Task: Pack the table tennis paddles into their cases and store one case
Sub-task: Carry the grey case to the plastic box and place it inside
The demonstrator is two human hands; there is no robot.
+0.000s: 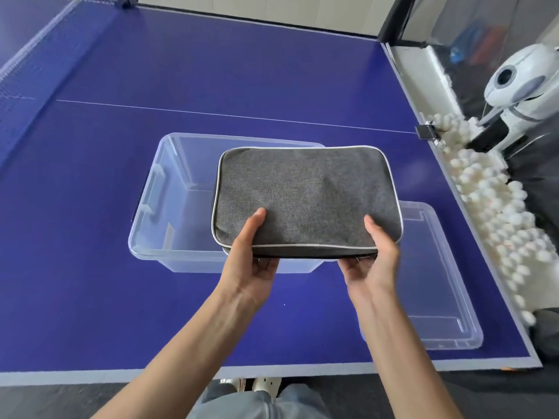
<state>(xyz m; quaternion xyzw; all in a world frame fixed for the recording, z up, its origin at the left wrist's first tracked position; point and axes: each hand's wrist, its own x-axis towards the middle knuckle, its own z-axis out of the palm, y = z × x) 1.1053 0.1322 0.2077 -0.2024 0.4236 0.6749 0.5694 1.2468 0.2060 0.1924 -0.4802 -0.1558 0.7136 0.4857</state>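
Note:
A grey fabric paddle case with pale piping is held flat above the right part of a clear plastic bin on the blue table tennis table. My left hand grips the case's near left edge, thumb on top and fingers underneath. My right hand grips the near right edge the same way. The case is zipped shut; no paddle is visible. What I can see of the bin's inside is bare.
The bin's clear lid lies on the table to the right, partly under the case. Beyond the table's right edge stand a white ball machine and a tray of several white balls. The net runs at the far left.

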